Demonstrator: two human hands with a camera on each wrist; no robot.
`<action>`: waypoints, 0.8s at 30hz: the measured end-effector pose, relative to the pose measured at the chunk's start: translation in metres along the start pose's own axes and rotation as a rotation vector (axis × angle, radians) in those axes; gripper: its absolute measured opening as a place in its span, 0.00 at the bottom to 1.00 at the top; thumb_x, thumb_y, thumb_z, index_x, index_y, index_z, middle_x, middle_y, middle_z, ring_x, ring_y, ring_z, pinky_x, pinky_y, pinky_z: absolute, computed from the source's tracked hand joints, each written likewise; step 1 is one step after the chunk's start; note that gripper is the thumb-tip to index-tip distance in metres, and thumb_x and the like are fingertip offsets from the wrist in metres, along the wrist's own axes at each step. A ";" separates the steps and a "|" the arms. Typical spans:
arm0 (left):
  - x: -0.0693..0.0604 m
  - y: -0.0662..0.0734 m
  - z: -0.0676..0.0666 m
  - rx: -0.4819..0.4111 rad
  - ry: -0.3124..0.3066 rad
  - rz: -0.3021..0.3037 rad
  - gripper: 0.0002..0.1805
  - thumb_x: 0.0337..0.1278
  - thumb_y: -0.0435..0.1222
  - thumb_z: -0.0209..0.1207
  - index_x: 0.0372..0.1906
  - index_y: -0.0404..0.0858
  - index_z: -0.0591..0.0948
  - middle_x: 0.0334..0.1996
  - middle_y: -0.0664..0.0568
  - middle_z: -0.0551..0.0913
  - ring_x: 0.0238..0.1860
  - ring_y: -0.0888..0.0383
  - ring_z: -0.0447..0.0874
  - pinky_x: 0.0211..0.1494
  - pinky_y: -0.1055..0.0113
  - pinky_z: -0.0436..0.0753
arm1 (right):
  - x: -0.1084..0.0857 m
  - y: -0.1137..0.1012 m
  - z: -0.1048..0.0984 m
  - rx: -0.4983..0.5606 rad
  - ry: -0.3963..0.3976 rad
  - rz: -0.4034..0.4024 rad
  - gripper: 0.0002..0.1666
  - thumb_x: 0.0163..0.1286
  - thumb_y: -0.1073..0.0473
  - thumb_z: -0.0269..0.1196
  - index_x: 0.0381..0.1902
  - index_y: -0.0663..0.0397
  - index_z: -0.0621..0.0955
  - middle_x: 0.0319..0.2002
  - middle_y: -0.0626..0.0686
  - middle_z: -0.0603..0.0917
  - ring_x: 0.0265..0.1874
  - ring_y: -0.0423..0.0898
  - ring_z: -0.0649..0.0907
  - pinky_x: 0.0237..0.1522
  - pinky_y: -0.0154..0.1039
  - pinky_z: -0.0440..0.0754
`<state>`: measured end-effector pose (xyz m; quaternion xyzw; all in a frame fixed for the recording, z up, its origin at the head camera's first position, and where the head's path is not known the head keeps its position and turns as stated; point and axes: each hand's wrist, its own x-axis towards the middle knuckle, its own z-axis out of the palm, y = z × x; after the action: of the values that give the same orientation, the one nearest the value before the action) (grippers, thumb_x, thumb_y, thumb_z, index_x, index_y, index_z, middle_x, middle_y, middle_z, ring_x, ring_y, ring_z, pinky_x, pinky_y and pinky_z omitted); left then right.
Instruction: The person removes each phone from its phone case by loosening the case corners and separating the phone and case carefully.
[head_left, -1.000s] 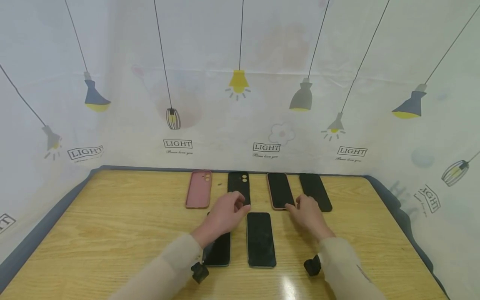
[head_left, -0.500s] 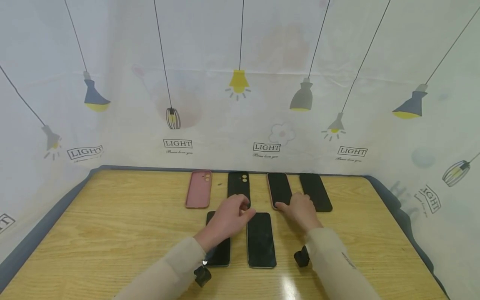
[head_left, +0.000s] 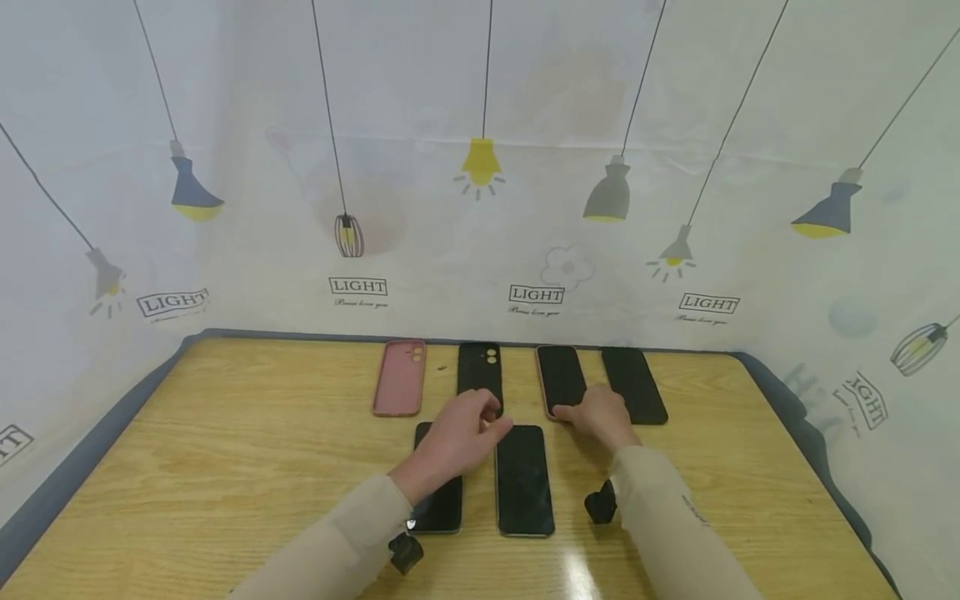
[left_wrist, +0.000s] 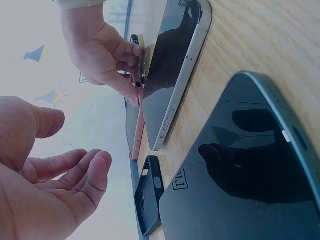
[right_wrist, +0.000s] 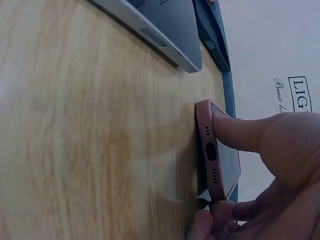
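My right hand [head_left: 600, 414] pinches the near end of a phone in a pink case [head_left: 561, 375], thumb on the dark screen and fingers at the side edge. In the right wrist view the pink-cased phone [right_wrist: 212, 150] shows its port end, with a shadow beneath. My left hand [head_left: 457, 435] holds nothing, its fingers loosely curled above a teal-edged phone [left_wrist: 240, 150]. To that hand's right lies a silver-edged phone [head_left: 523, 483], screen up. Behind the left hand is a black phone case [head_left: 478, 367], partly hidden.
An empty pink phone case [head_left: 400, 379] lies at the back left of the wooden table [head_left: 225, 458]. A black phone-shaped slab [head_left: 637, 387] lies right of the pink-cased phone. A printed curtain [head_left: 480, 242] closes off the table's back edge.
My right hand has moved left onto the pink-cased phone's near end and now grips it. The left hand has shifted slightly right and toward me, then stayed put.
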<state>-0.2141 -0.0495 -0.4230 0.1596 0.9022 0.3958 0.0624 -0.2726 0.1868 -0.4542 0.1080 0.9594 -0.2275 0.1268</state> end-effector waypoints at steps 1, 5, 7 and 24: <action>0.000 0.000 0.000 0.004 0.002 0.000 0.20 0.75 0.45 0.60 0.57 0.33 0.81 0.48 0.46 0.83 0.45 0.53 0.82 0.48 0.56 0.85 | 0.000 0.000 -0.001 0.005 -0.007 0.007 0.40 0.69 0.41 0.68 0.55 0.78 0.79 0.52 0.72 0.83 0.48 0.62 0.85 0.50 0.55 0.85; 0.001 -0.001 0.000 0.015 0.010 -0.001 0.19 0.75 0.45 0.60 0.57 0.34 0.81 0.47 0.47 0.83 0.45 0.53 0.83 0.47 0.56 0.85 | -0.001 -0.001 -0.002 0.026 -0.011 0.008 0.40 0.70 0.43 0.67 0.57 0.79 0.78 0.56 0.74 0.81 0.53 0.65 0.83 0.54 0.57 0.83; 0.000 -0.001 0.000 0.015 0.015 -0.005 0.19 0.74 0.44 0.60 0.56 0.34 0.81 0.47 0.47 0.83 0.46 0.52 0.83 0.47 0.56 0.85 | -0.001 0.001 -0.003 0.049 0.009 -0.004 0.38 0.71 0.45 0.66 0.58 0.79 0.78 0.57 0.74 0.80 0.53 0.65 0.83 0.55 0.57 0.83; -0.003 -0.007 -0.007 -0.018 0.043 -0.007 0.18 0.75 0.43 0.60 0.56 0.33 0.81 0.47 0.46 0.84 0.45 0.53 0.83 0.47 0.55 0.85 | -0.018 0.008 -0.008 0.538 0.027 -0.082 0.19 0.80 0.62 0.57 0.56 0.76 0.77 0.33 0.64 0.89 0.27 0.48 0.90 0.51 0.50 0.87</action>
<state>-0.2144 -0.0596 -0.4236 0.1473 0.9004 0.4069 0.0455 -0.2548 0.1950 -0.4458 0.1021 0.8698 -0.4775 0.0713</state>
